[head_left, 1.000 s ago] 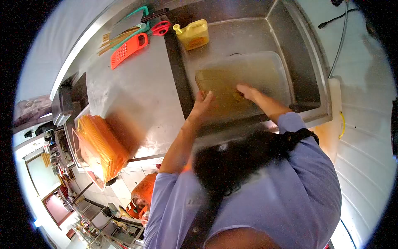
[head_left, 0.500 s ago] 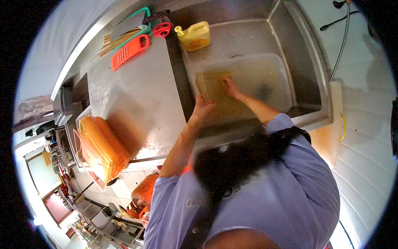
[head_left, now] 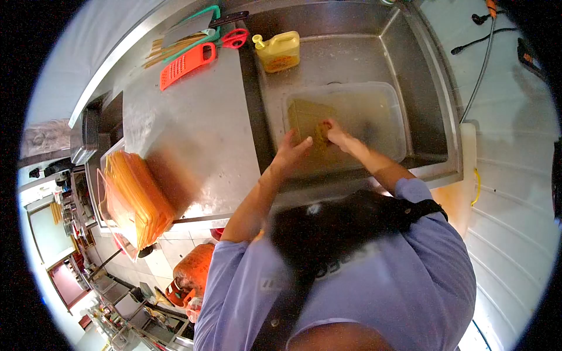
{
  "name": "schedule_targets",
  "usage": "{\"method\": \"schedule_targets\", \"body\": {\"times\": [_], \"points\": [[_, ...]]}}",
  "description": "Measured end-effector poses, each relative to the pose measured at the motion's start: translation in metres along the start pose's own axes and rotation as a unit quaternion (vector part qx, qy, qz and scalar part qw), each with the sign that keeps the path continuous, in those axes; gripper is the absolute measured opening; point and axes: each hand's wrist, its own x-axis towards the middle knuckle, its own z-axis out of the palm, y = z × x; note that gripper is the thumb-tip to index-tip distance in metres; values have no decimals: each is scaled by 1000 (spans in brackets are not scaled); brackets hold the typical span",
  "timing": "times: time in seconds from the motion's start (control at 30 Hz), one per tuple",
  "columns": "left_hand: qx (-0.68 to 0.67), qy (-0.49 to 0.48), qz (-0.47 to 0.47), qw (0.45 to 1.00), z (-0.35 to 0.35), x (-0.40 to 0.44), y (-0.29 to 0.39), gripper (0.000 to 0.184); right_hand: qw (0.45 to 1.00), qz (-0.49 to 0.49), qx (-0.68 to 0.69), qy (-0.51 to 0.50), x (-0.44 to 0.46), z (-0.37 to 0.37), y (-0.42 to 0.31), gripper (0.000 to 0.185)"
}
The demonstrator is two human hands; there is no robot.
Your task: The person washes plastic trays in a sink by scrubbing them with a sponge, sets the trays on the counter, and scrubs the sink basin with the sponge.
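A clear plastic tub [head_left: 374, 93] of cloudy liquid sits in the steel sink. Inside its left part lies a yellowish, see-through rectangular piece [head_left: 304, 112], partly under the liquid; its kind is unclear. My right hand [head_left: 341, 136] is closed on a yellowish-brown pad [head_left: 322, 133] over the tub, by the near end of that piece. At the tub's left side, my left hand [head_left: 293, 151] has thumb and fingers apart, with nothing visible in it.
A yellow jug [head_left: 280, 52] stands behind the tub. On the left counter [head_left: 193, 128] are an orange grater [head_left: 184, 69], red-handled scissors [head_left: 235, 38], a cleaver [head_left: 190, 29] and a stack of orange-tinted sheets or trays [head_left: 137, 196]. A cable [head_left: 483, 70] hangs at right.
My left hand has let go of the rectangular piece's edge and its fingers have spread. The right hand has moved nearer to me with the pad. The rectangular piece has shifted in the tub.
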Motion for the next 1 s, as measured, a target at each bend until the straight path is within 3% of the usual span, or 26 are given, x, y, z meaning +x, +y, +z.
{"method": "schedule_targets", "body": {"times": [0.1,0.13,0.23,0.3,0.33,0.37,0.43,0.5,0.57,0.6,0.67,0.73,0.83,0.93,0.97,1.0], "points": [[58,-35,41,997,0,-3,15,64,965,-259,5,-24,-31,14,-59,40],[71,-47,56,995,0,-5,19,64,963,-262,12,-62,-38,19,-70,39],[8,57,-10,998,-4,0,25,62,951,-258,38,-165,-60,28,-78,37],[-16,53,-36,998,-13,-4,37,65,944,-241,62,-216,-81,27,-68,35],[-28,50,-50,997,-12,-8,44,67,951,-220,4,-219,-96,23,-68,42],[-37,62,-57,996,-6,-11,50,66,931,-283,-122,-195,-109,18,-67,43],[-55,87,-73,992,9,-16,55,65,835,-390,-363,-140,-128,6,-62,46],[50,78,140,986,10,8,20,67,833,-412,-346,-130,-125,-9,-57,45],[268,102,304,909,14,6,29,65,841,-418,-292,-181,-124,-28,-65,44],[425,127,352,824,21,-17,66,61,852,-384,-304,-187,-128,-34,-74,44],[606,107,377,692,17,-25,87,51,868,-314,-327,-200,-140,-47,-99,45],[678,21,353,645,5,-9,86,40,865,-324,-310,-224,-141,-56,-111,41],[577,-23,328,747,1,0,85,34,879,-301,-288,-231,-128,-73,-107,41],[451,46,365,813,-3,-18,102,32,885,-266,-308,-225,-88,-105,-68,44],[417,74,341,839,-7,-22,106,32,881,-260,-325,-223,-65,-118,-50,45],[383,101,317,862,-11,-25,109,31,911,-226,-271,-213,-35,-130,-21,46]]}}
